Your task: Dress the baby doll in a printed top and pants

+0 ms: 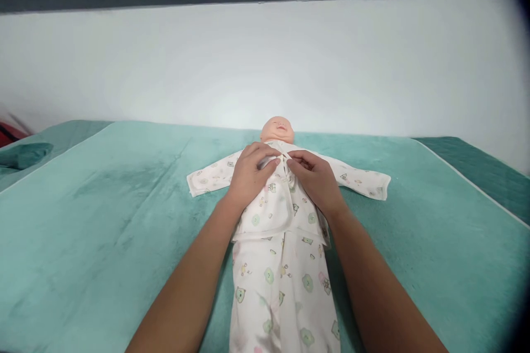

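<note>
A baby doll (278,128) lies on its back, its head toward the white wall. It wears a white long-sleeved baby shirt (269,215) printed with small animals, and matching pants (290,292). At the chest, my left hand (253,168) pinches a tie at the shirt's front from the left. My right hand (317,175) is closed on the tie from the right, thumb and fingertips together. Both hands nearly meet below the neck, where the thin cloth strips are partly hidden by my fingers. The sleeves spread out to both sides.
A teal plush cover (124,220) with pale seam lines lies under the doll. Behind it rises a white wall (165,66) with a dark band along the top. A red item (11,133) shows at the far left edge, near a dark green bundle (27,154).
</note>
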`<state>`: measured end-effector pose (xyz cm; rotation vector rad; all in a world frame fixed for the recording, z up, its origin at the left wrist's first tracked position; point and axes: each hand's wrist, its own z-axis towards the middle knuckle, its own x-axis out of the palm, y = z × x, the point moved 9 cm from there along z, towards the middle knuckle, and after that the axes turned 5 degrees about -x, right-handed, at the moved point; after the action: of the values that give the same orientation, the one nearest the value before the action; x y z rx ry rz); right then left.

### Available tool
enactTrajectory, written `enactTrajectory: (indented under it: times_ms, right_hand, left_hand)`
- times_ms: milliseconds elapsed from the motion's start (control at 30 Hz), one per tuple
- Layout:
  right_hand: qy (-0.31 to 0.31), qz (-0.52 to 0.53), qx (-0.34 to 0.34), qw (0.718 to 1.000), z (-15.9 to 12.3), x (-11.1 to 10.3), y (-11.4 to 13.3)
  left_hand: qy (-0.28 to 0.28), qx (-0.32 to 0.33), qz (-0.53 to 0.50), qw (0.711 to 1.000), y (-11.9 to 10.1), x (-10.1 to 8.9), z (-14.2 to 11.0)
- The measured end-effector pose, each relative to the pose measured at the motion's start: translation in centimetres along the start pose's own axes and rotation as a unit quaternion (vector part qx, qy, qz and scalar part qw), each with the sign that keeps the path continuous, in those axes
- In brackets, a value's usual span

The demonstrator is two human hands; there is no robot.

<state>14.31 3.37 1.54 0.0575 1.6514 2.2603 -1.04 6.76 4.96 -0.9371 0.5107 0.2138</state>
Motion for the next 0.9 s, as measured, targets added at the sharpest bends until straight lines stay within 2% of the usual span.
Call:
enactTrajectory:
  times_ms: [300,533,900]
  right_hand:
    - [0.011,0.0,-0.008,1.0,0.0,0.3,0.0]
    - [0.034,-0.018,-0.006,0.999,-0.1,0.7,0.1]
    - [0.062,-0.052,-0.037,0.996,-0.1,0.9,0.8]
  left_hand:
    - [-0.013,0.008,-0.015,1.0,0.3,0.1,0.0]
    - [-0.039,0.056,0.019,0.997,-0.8,-0.2,0.0]
    - [0.014,0.027,0.027,0.999,-1.0,0.3,0.0]
